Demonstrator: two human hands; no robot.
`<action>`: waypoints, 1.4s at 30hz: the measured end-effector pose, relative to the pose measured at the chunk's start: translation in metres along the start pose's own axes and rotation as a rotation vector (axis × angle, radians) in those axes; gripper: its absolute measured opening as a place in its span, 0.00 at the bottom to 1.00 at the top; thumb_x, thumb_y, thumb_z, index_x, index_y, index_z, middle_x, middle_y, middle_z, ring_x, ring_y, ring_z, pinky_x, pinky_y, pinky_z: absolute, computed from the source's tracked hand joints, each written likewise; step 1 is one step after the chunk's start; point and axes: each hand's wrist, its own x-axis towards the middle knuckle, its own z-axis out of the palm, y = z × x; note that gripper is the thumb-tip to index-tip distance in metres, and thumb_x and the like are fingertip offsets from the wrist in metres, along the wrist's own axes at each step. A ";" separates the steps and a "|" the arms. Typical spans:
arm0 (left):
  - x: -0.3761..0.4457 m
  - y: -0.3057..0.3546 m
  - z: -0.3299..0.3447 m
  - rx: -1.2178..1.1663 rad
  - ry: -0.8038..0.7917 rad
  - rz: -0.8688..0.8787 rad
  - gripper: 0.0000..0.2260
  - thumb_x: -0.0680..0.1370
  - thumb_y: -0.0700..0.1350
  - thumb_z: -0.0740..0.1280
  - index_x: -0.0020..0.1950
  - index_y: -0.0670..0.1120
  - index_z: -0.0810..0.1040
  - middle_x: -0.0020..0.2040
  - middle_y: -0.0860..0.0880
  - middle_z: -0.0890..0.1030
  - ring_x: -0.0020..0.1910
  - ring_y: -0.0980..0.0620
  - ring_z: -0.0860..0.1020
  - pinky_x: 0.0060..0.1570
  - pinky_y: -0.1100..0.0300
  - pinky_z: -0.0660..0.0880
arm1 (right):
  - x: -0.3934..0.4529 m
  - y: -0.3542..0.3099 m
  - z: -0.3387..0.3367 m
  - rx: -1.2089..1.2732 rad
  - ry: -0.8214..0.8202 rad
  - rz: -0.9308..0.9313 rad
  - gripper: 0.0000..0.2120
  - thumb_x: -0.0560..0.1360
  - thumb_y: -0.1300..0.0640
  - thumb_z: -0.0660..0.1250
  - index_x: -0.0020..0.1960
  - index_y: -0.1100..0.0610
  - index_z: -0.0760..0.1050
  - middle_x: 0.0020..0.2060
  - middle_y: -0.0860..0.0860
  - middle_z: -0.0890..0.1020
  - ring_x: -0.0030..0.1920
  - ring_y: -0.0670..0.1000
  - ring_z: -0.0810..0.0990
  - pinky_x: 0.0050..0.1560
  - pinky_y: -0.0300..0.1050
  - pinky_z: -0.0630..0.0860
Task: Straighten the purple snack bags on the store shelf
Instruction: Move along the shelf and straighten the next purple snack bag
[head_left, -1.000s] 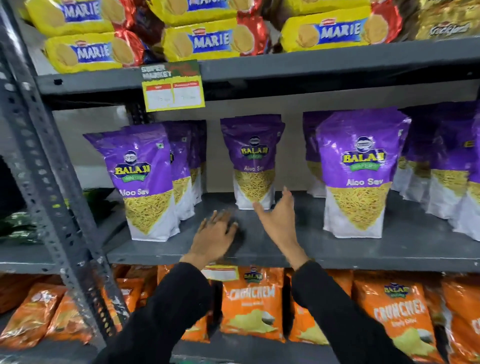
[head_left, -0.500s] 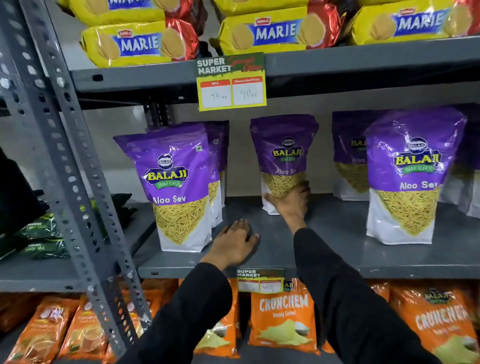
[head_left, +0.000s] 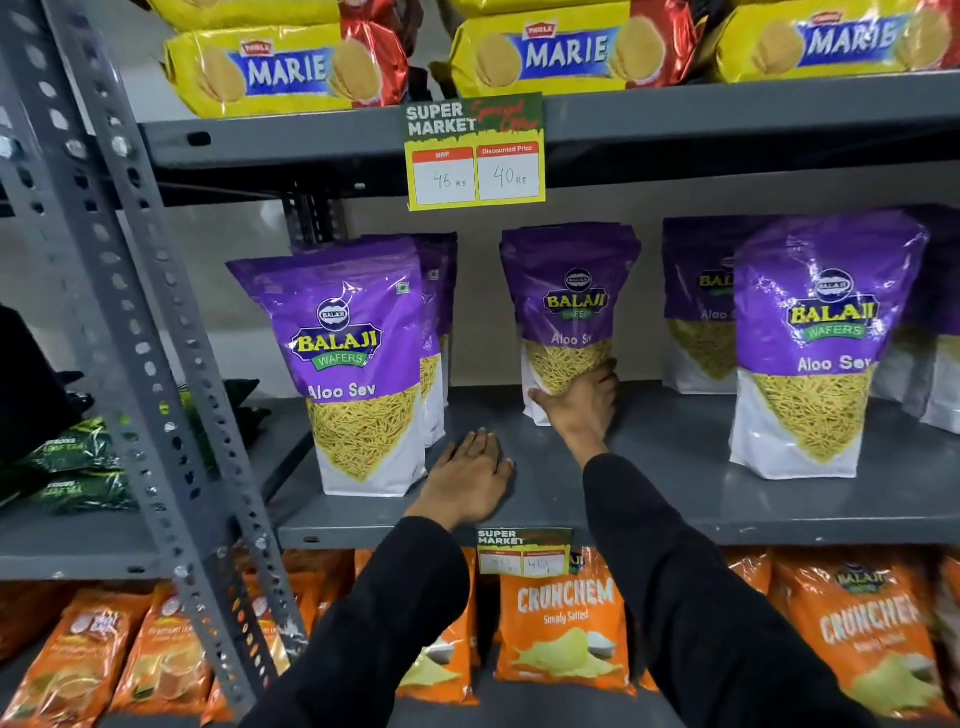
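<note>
On the grey shelf (head_left: 675, 467), the set-back purple snack bag (head_left: 569, 312) is gripped at its base by the right hand (head_left: 582, 402), presumably for realignment, while the left hand (head_left: 467, 480) is pressed flat and spread as a brace.

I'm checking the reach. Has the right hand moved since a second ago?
Yes. The right hand went deeper over the grey metal shelf, from near its front edge to the base of the middle purple Balaji Aloo Sev bag, which it now grips.

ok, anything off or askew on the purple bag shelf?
Yes. The middle purple bag, gripped low by the right hand, sits far back and leans left, out of line with the front-left bag and front-right bag. No spills.
</note>
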 end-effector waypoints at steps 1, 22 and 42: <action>0.000 0.000 0.000 0.000 -0.001 0.000 0.28 0.85 0.55 0.46 0.82 0.42 0.52 0.84 0.45 0.53 0.83 0.48 0.51 0.81 0.48 0.47 | -0.003 0.000 -0.001 -0.001 0.003 -0.003 0.66 0.60 0.40 0.82 0.79 0.69 0.47 0.71 0.66 0.68 0.71 0.66 0.70 0.67 0.60 0.72; 0.001 0.005 -0.003 0.006 -0.031 -0.058 0.29 0.84 0.55 0.47 0.82 0.43 0.53 0.84 0.45 0.53 0.82 0.49 0.52 0.80 0.47 0.49 | -0.106 0.021 -0.070 0.051 0.013 -0.055 0.66 0.62 0.38 0.80 0.80 0.65 0.43 0.75 0.63 0.62 0.74 0.66 0.65 0.70 0.63 0.67; 0.004 0.002 -0.002 -0.013 -0.031 -0.061 0.27 0.84 0.56 0.48 0.80 0.45 0.57 0.83 0.47 0.55 0.83 0.50 0.52 0.80 0.45 0.50 | -0.148 0.031 -0.097 0.042 0.056 -0.086 0.64 0.64 0.35 0.78 0.81 0.61 0.43 0.75 0.61 0.62 0.75 0.64 0.63 0.71 0.64 0.65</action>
